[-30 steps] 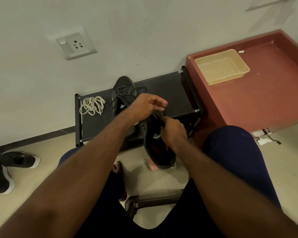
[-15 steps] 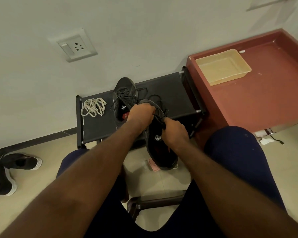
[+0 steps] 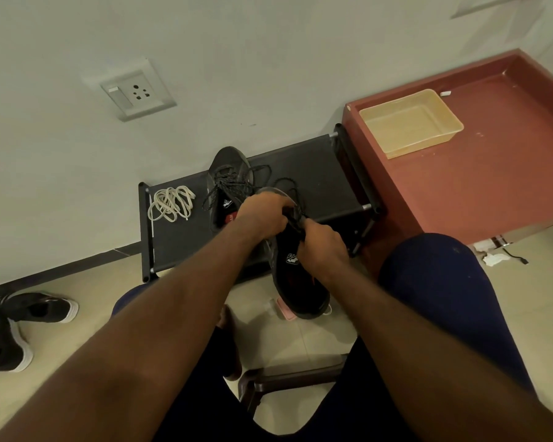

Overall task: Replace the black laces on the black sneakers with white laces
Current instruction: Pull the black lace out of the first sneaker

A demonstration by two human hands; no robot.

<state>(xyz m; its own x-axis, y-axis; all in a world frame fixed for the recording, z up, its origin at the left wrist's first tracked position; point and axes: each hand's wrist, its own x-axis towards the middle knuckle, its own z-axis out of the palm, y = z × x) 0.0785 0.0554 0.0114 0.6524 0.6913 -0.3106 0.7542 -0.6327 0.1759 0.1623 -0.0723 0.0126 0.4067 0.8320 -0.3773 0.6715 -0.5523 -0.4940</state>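
Black lace (image 3: 296, 202) loops out past the left hand (image 3: 262, 215). Its fingers are curled down over the laced front of the sneaker (image 3: 300, 288) and look closed on a strand, though the knuckles hide which one. The right hand (image 3: 323, 253) is wrapped tight on the sneaker's side near the tongue. It holds the shoe in the air with the toe at twelve o'clock and the heel at six, probably to steady it against the pull while the eyelets face up.

I judge this to be the unlacing step on the first shoe, with the white lacing not yet begun. The other sneaker (image 3: 227, 173) lies at eleven o'clock from the hands, its own black lace loose but in place. The white laces (image 3: 171, 204) wait in a loose bundle at nine o'clock, well apart from both hands but within reach.

Both rest on a black fabric rack (image 3: 316, 173) set against a pale wall (image 3: 268, 59) with a socket (image 3: 134, 94) at eleven o'clock. A red-brown cabinet (image 3: 476, 193) touches the rack at three o'clock and carries a beige tray (image 3: 412, 122). On the tiled floor (image 3: 87, 339), two black shoes (image 3: 35, 309) with white soles lie at eight o'clock. A dark stool (image 3: 284, 376) stands between the knees at six.
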